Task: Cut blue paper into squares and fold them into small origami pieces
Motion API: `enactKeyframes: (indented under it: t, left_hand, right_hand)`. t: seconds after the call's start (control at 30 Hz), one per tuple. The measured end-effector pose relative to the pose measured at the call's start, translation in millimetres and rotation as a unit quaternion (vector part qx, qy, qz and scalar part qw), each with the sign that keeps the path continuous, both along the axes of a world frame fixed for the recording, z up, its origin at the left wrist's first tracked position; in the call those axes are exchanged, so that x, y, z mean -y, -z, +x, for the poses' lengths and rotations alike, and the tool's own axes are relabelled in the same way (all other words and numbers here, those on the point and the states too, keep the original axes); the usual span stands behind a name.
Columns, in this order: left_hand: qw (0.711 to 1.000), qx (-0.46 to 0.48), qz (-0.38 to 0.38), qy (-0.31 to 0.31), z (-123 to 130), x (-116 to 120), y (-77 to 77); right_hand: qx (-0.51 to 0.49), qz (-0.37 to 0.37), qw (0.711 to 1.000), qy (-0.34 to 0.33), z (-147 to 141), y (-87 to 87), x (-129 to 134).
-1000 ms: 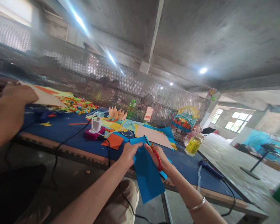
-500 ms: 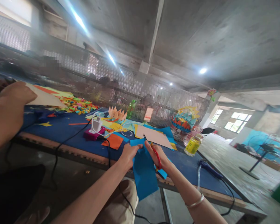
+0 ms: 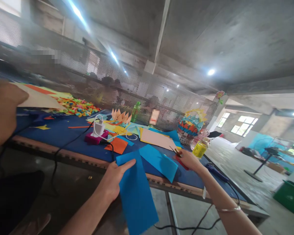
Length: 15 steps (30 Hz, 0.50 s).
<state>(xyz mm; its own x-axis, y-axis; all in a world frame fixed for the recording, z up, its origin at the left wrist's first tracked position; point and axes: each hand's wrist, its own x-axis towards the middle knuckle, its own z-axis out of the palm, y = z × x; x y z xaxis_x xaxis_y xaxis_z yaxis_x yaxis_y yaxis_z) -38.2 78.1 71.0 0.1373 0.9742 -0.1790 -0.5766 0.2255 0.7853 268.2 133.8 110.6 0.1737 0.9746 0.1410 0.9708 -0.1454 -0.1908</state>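
Observation:
Between the thumb and fingers of my left hand (image 3: 112, 178) is a long sheet of blue paper (image 3: 137, 195), hanging past the table's front edge. My right hand (image 3: 189, 160) grips a pair of red-handled scissors (image 3: 180, 158), blades pointing up and left, apart from the paper. A second blue paper piece (image 3: 159, 161) lies on the table between my hands. Behind it, a pale pink sheet (image 3: 156, 138) rests on yellow and blue paper. An orange square of paper (image 3: 116, 146) sits beyond my left hand.
A purple power strip (image 3: 95, 137) with a white charger stands left of centre. Toward the right are a paper-decorated basket (image 3: 189, 129), a yellow-labelled bottle (image 3: 200, 148) and a blue glue gun (image 3: 217, 173). At far left another person's hand (image 3: 8, 94) holds a pale sheet. Black cables hang below.
My right hand with the scissors has moved right, away from the paper. My left hand has shifted left with its blue sheet, and a separate blue piece now shows on the table.

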Motion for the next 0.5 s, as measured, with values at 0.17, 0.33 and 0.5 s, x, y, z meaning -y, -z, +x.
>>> enactKeyframes:
  t: [0.17, 0.33, 0.5]
  left_hand:
    - [0.998, 0.01, -0.055, 0.016, -3, 21, 27.1]
    - [0.997, 0.014, -0.07, 0.038, -3, 26, 47.4]
    - [0.997, 0.014, -0.07, 0.036, 2, 29, 46.2]
  right_hand:
    - [0.079, -0.063, 0.994, 0.04, 34, 15.0, 3]
    - [0.088, -0.075, 0.993, 0.021, 34, 17.6, 10]
    - [0.034, -0.042, 0.997, -0.055, 3, 8.1, 13]
